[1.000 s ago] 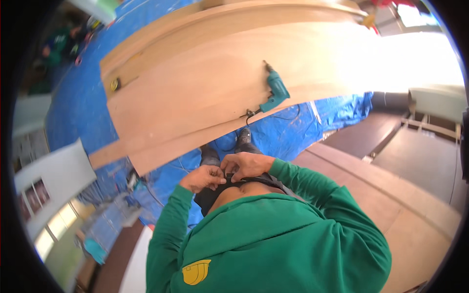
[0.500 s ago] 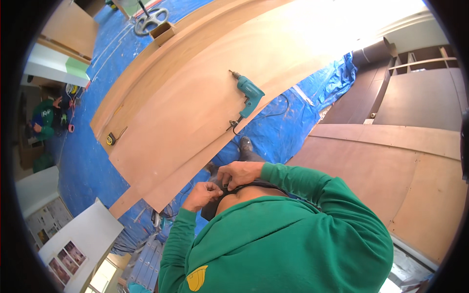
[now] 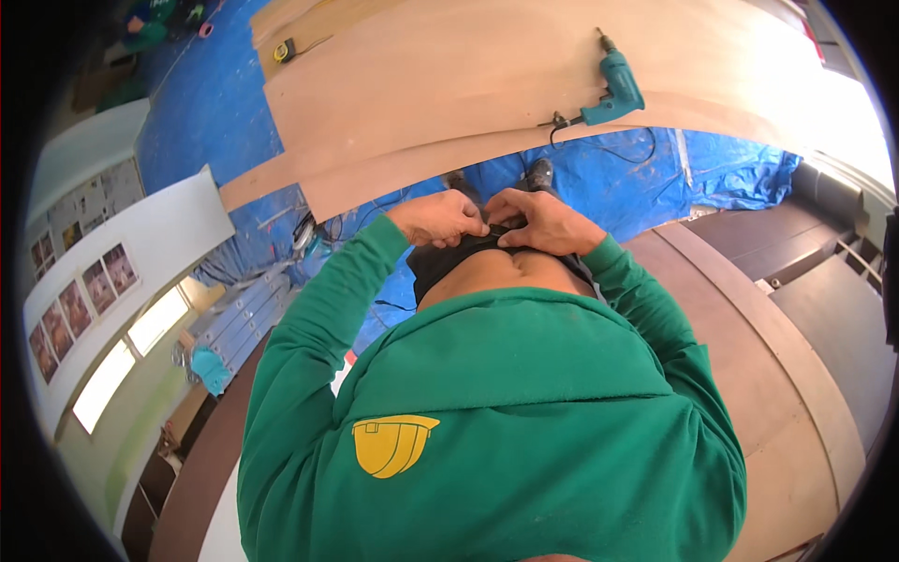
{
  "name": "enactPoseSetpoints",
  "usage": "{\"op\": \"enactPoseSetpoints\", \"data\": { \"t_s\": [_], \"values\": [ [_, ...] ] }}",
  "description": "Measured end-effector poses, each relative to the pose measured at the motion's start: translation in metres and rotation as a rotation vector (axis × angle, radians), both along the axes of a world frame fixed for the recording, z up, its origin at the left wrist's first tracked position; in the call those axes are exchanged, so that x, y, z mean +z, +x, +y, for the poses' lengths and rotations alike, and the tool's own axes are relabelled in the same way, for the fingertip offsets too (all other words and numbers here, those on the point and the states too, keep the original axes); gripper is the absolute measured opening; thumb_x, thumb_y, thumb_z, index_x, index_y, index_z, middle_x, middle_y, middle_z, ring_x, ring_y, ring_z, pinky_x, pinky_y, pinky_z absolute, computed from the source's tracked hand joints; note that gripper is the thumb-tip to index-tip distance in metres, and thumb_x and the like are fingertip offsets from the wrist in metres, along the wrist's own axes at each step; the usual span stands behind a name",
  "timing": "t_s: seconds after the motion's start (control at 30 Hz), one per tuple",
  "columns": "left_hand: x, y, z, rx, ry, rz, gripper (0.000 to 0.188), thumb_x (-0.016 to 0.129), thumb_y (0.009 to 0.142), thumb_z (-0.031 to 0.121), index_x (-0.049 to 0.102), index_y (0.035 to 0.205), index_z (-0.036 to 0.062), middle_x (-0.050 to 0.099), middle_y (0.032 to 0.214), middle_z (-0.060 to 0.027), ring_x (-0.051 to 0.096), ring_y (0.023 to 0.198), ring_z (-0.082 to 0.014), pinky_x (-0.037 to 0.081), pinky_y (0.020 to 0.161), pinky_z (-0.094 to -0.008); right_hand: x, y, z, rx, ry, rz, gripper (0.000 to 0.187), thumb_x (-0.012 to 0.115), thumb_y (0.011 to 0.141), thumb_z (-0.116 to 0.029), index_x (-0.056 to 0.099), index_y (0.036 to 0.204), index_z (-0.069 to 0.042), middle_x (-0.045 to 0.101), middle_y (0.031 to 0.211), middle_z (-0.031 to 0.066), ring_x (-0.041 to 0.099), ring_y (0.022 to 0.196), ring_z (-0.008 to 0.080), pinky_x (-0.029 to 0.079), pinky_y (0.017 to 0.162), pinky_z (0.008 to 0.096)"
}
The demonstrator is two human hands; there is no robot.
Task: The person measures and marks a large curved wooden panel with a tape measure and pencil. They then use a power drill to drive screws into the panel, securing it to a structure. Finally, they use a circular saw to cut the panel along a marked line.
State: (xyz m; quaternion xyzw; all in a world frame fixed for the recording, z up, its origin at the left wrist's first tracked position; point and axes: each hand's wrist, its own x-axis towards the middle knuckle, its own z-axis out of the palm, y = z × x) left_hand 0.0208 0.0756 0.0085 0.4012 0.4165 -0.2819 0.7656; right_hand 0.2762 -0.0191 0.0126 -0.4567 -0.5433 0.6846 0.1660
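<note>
Both my hands are at the front of my dark trousers (image 3: pixel 433 269), just below my bare belly and the hem of my green sweatshirt (image 3: pixel 506 347). My left hand (image 3: pixel 438 221) pinches the waistband, thumb and fingertips together. From the other side, my right hand (image 3: pixel 551 225) grips the waistband with bent fingers, close to the left fingertips. Whatever small fastening may lie between the fingers is too dark to make out. Beyond my hands, a teal corded drill (image 3: pixel 615 89) lies on a curved wooden panel (image 3: pixel 412 84).
A yellow-black tape measure (image 3: pixel 284 51) rests near the panel's left end. Blue sheeting (image 3: pixel 211 103) covers the floor, with a cord (image 3: pixel 623 157) across it. To the left stand a white board with photos (image 3: pixel 159 248) and a folded ladder (image 3: pixel 239 318). More wooden boards (image 3: pixel 721 328) lie right.
My view has turned, so the drill and tape measure now appear higher and farther right. Both hands remain at the waistband, with the fingers shifted slightly.
</note>
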Motion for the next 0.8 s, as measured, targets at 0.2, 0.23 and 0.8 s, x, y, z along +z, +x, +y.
{"op": "enactPoseSetpoints", "data": {
  "t_s": [0.2,0.23,0.8],
  "values": [
    [-0.005,-0.018,-0.016,0.076,-0.081,-0.068,0.035,0.082,0.108,0.037,0.075,0.096,0.0052,0.052,0.075,0.007,0.046,0.062,-0.0049,0.033,0.05,-0.0249,0.0,-0.013,-0.002,0.165,-0.102,0.029,0.051,0.082,0.104,-0.035,0.074,0.141,-0.001,0.083,0.118,0.0221,0.078,0.11,0.032,0.06,0.1,0.044],
    [-0.01,-0.021,-0.019,0.092,-0.102,-0.082,0.035,0.082,0.108,0.037,0.074,0.095,0.0058,0.052,0.075,0.0073,0.046,0.063,-0.0046,0.033,0.05,-0.0247,-0.002,-0.016,-0.003,0.171,-0.116,0.015,0.05,0.081,0.105,-0.038,0.076,0.137,0.0,0.083,0.117,0.0222,0.078,0.108,0.032,0.059,0.098,0.0439],
    [-0.025,-0.063,-0.1,0.386,-0.173,-0.178,0.04,0.077,0.112,0.038,0.063,0.085,0.0123,0.048,0.074,0.0086,0.044,0.059,-0.0042,0.035,0.05,-0.0263,-0.019,-0.03,-0.034,0.25,0.071,-0.029,0.04,0.082,0.103,-0.037,0.083,0.121,-0.001,0.082,0.113,0.0227,0.079,0.101,0.0418,0.063,0.09,0.0479]
  ]
}}
